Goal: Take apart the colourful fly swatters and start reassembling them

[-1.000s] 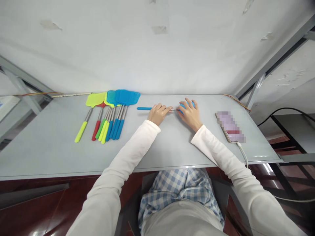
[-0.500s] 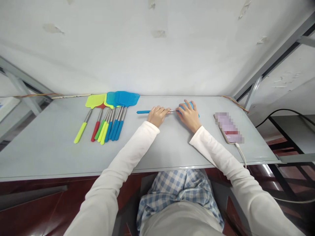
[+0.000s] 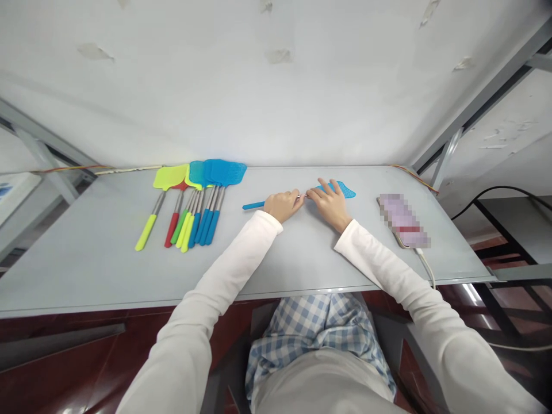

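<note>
A blue fly swatter [image 3: 347, 190] with a metal shaft lies crosswise before me, its mesh head to the right. My left hand [image 3: 282, 205] is closed round the shaft near the handle, whose blue end [image 3: 252, 205] sticks out to the left. Close beside it, my right hand [image 3: 328, 202] pinches the shaft by the head, with some fingers stretched over the mesh. Both hands hide most of the shaft. Left of them lie several more swatters: blue ones [image 3: 225, 172], yellow-green ones [image 3: 169, 176], a red one [image 3: 171, 230] and a green one [image 3: 180, 226].
A phone [image 3: 401, 221] with a blurred screen lies at the right, its white charging cable [image 3: 426, 269] running over the front edge. The grey table [image 3: 107, 276] meets a white wall [image 3: 276, 115] at the back. Metal frame bars [image 3: 446, 155] rise on both sides.
My right hand has slid from the swatter's head toward the shaft, baring more mesh. The hands are closer together, and the handle end has tilted slightly downward.
</note>
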Tool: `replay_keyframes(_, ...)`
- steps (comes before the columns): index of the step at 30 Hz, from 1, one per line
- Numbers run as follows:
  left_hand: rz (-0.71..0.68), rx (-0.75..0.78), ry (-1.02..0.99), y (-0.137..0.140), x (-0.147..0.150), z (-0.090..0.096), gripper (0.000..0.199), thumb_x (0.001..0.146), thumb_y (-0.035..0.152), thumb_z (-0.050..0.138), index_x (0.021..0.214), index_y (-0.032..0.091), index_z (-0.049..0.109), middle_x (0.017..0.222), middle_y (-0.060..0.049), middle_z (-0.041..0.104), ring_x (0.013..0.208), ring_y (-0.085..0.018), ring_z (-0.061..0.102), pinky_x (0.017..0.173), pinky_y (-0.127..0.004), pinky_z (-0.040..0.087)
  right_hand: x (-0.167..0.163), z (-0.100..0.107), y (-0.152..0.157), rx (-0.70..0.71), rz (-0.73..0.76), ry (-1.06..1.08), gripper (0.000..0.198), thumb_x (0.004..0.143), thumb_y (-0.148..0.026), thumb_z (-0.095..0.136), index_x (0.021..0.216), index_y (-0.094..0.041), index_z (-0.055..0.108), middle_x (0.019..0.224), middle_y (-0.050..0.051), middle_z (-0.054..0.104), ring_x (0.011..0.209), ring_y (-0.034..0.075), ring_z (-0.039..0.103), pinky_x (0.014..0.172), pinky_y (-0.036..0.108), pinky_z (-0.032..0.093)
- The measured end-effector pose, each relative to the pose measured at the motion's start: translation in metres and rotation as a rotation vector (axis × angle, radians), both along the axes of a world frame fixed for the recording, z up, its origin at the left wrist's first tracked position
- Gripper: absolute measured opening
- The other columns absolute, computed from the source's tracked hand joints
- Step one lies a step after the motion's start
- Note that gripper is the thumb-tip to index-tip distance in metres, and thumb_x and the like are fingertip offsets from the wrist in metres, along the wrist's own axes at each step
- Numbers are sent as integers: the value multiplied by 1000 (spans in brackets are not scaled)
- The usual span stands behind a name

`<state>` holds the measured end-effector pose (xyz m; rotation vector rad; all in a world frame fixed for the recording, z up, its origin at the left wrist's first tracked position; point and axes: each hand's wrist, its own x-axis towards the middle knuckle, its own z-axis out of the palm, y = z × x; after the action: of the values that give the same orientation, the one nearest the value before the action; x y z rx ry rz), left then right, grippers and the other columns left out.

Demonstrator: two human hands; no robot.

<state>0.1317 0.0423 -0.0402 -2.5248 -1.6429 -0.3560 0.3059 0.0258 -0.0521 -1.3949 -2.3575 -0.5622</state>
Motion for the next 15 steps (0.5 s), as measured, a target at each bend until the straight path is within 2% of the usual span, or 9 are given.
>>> replay_keyframes(4, -7, -72, 86, 9, -2, 3, 53, 97, 51, 31, 98, 15, 70, 81, -16, 73, 79, -27, 70, 61, -28, 36, 2, 0, 3, -45, -20, -27, 31, 98, -20, 38, 112, -20, 66, 109, 8, 72, 125, 28, 50, 106, 49, 25)
replay_keyframes(11, -40, -32, 94, 14, -6, 8, 56, 97, 53, 29, 97, 16, 70, 81, -16, 73, 77, -25, 70, 59, -28, 33, 4, 4, 6, -55, -39, -3, 35, 97, -21, 36, 116, -22, 65, 113, 7, 71, 127, 29, 47, 106, 51, 20)
replay_keyframes(15, 56, 13, 66, 21, -31, 9, 55, 95, 56, 33, 87, 17, 71, 77, -14, 72, 73, -24, 68, 57, -27, 28, 24, 12, 11, -56, -135, 60, 37, 96, -18, 35, 116, -24, 65, 116, 7, 70, 122, 28, 50, 105, 52, 21)
